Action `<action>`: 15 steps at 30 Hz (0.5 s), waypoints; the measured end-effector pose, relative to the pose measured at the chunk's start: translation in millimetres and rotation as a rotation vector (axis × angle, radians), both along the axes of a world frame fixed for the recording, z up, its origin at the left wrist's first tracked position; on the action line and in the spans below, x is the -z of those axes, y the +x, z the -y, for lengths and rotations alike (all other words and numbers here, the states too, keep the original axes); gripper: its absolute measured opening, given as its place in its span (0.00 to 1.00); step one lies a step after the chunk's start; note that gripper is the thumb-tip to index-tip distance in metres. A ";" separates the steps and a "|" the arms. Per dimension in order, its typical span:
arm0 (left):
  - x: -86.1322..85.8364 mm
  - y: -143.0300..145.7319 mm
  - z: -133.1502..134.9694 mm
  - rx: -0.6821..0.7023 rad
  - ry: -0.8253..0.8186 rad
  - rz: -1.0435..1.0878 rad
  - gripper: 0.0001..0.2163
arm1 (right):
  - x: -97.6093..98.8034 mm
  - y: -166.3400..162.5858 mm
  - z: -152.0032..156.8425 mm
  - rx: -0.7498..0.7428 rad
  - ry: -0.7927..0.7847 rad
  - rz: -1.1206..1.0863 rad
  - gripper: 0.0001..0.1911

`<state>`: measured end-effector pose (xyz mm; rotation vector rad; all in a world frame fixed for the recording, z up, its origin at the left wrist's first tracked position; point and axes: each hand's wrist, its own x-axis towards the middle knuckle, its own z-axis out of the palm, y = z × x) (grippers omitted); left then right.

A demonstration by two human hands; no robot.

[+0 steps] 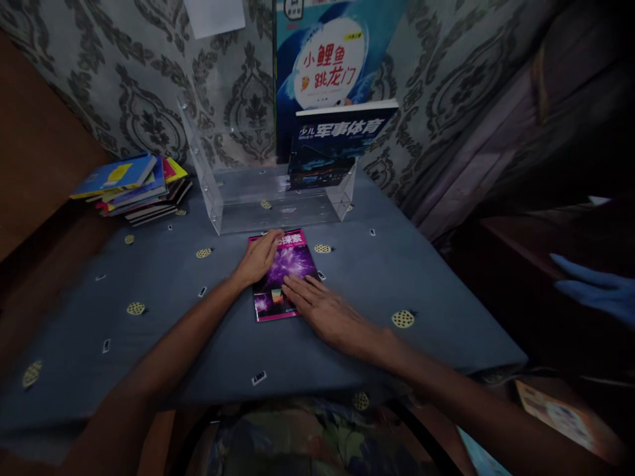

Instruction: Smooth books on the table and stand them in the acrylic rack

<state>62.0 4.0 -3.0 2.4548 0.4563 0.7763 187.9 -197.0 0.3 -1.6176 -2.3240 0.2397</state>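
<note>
A thin book point(290, 264) with a purple and pink cover lies flat on the table, in front of a clear acrylic stand. My left hand point(258, 258) rests on its upper left part, fingers stretched out over the cover. Across the lower right of the same book lies my right hand point(322, 307), flat with its fingers extended. Parts of the cover are hidden under both hands. Neither hand is wrapped round anything.
The acrylic stand point(278, 210) holds a dark book point(327, 149) and a tall blue book point(322, 39) at its right side. Several books point(124, 182) form a loose pile at the back left. The table point(377, 284) has a grey-blue cloth. A blue object point(595, 281) shows far right.
</note>
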 end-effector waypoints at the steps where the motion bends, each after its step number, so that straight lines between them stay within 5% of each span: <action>1: -0.2 -0.5 -0.5 0.003 -0.016 0.010 0.16 | -2.9 1.3 -4.3 -0.039 -0.015 -0.019 0.29; 7: -0.6 -1.5 -2.7 -0.023 -0.072 0.040 0.16 | -1.8 9.4 -46.5 -0.091 -0.026 -0.118 0.27; 15: -0.1 -0.4 -0.9 -0.027 -0.119 0.038 0.16 | 7.6 35.0 -92.3 0.055 0.110 -0.098 0.28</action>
